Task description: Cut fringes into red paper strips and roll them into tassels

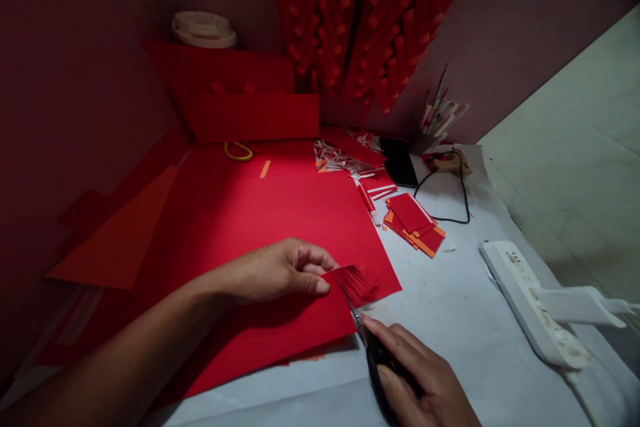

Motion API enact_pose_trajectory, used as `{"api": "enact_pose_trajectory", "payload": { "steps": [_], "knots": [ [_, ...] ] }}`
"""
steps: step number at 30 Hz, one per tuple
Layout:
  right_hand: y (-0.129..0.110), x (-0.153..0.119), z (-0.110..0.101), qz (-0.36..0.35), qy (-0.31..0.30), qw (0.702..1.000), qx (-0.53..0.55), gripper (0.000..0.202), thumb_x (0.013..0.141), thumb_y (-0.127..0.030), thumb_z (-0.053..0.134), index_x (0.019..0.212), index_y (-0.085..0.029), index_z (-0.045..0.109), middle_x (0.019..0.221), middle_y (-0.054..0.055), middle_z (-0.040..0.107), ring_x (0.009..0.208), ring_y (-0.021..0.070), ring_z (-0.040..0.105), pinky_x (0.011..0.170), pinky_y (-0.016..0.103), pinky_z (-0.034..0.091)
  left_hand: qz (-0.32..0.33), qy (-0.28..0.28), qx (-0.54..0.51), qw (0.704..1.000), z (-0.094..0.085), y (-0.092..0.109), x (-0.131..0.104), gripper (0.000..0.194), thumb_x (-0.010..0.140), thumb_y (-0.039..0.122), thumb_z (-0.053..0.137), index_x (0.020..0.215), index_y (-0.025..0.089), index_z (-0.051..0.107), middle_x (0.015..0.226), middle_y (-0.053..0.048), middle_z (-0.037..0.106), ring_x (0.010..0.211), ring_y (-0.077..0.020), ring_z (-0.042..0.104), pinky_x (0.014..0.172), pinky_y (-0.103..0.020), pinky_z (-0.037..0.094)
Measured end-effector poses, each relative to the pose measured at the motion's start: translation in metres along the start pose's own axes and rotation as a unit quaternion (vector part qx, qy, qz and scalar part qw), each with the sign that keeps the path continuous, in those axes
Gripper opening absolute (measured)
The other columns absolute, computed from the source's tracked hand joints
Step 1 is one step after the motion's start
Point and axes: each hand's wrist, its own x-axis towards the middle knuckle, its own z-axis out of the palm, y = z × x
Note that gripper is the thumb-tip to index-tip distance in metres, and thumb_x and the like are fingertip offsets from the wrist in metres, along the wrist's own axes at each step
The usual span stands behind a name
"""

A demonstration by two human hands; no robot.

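My left hand [280, 271] pinches a piece of red paper [320, 317], thumb on top and fingers curled at its far edge. Thin slits run into the paper's right end, leaving a fringe [354, 281] of narrow strips. My right hand [417, 370] is wrapped round black-handled scissors [383, 363], their blades at the paper's right edge beside the fringe. How far the blades are parted cannot be made out. Beneath lies a large red sheet [250, 203]; where the held paper ends against it on the left is hard to tell.
Paper scraps [335, 159], a marker [369, 203], a stack of red and orange cards [413, 223] and a dark phone-like slab [399, 161] lie beyond. On the right are a cable [469, 203] and white power strip [533, 303]. Yellow-handled scissors [239, 152] rest behind; a pen holder [425, 140] stands back right.
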Motion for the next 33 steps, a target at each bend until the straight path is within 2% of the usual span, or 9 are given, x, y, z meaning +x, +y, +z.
{"api": "enact_pose_trajectory", "payload": {
  "steps": [6, 12, 18, 22, 29, 33],
  "knots": [
    [-0.001, 0.001, -0.001, 0.003, -0.002, 1.000, -0.005, 0.050, 0.088, -0.015, 0.052, 0.135, -0.030, 0.059, 0.099, 0.007, 0.071, 0.084, 0.0212, 0.071, 0.061, 0.022, 0.057, -0.004, -0.005, -0.016, 1.000, -0.001, -0.001, 0.000, 0.027, 0.077, 0.034, 0.078, 0.099, 0.018, 0.073, 0.075, 0.001, 0.069, 0.062, -0.0091, 0.051, 0.060, -0.020, 0.037],
    [-0.007, 0.002, -0.002, 0.042, -0.020, 0.999, -0.003, 0.047, 0.086, -0.018, 0.054, 0.130, -0.028, 0.063, 0.095, 0.007, 0.072, 0.062, 0.0166, 0.067, 0.050, 0.020, 0.055, -0.005, -0.008, 0.006, 1.000, -0.004, 0.000, -0.002, 0.026, 0.079, 0.033, 0.076, 0.099, 0.018, 0.073, 0.075, 0.001, 0.068, 0.061, -0.0085, 0.050, 0.060, -0.020, 0.035],
    [-0.011, 0.003, -0.006, 0.060, -0.019, 0.998, 0.002, 0.042, 0.085, -0.024, 0.058, 0.126, -0.028, 0.067, 0.083, 0.005, 0.070, 0.055, 0.0156, 0.063, 0.041, 0.017, 0.051, 0.018, 0.082, 0.011, 0.996, -0.017, 0.005, -0.004, 0.024, 0.075, 0.037, 0.078, 0.087, 0.017, 0.072, 0.077, 0.002, 0.067, 0.066, -0.0099, 0.051, 0.065, -0.022, 0.038],
    [-0.011, 0.004, -0.009, 0.048, -0.011, 0.999, -0.007, 0.044, 0.082, -0.024, 0.060, 0.125, -0.028, 0.068, 0.078, 0.005, 0.069, 0.046, 0.0153, 0.061, 0.036, 0.018, 0.050, 0.044, 0.145, 0.000, 0.989, -0.021, 0.003, -0.003, 0.029, 0.077, 0.043, 0.075, 0.077, 0.016, 0.066, 0.066, 0.004, 0.058, 0.057, -0.0081, 0.044, 0.058, -0.021, 0.033],
    [-0.011, 0.004, -0.008, 0.039, -0.007, 0.999, -0.012, 0.042, 0.084, -0.021, 0.060, 0.125, -0.025, 0.067, 0.081, 0.006, 0.070, 0.051, 0.0146, 0.063, 0.036, 0.015, 0.048, 0.045, 0.158, -0.019, 0.986, -0.019, 0.002, -0.002, 0.028, 0.081, 0.040, 0.073, 0.072, 0.016, 0.060, 0.062, 0.005, 0.050, 0.053, -0.0077, 0.036, 0.052, -0.021, 0.026],
    [-0.011, 0.004, -0.007, 0.050, -0.016, 0.999, 0.009, 0.043, 0.084, -0.022, 0.060, 0.127, -0.026, 0.066, 0.084, 0.006, 0.070, 0.056, 0.0165, 0.065, 0.040, 0.017, 0.051, 0.045, 0.161, -0.014, 0.986, -0.019, 0.003, -0.001, 0.028, 0.080, 0.041, 0.073, 0.073, 0.016, 0.062, 0.063, 0.005, 0.052, 0.055, -0.0076, 0.038, 0.052, -0.021, 0.027]
  ]
}}
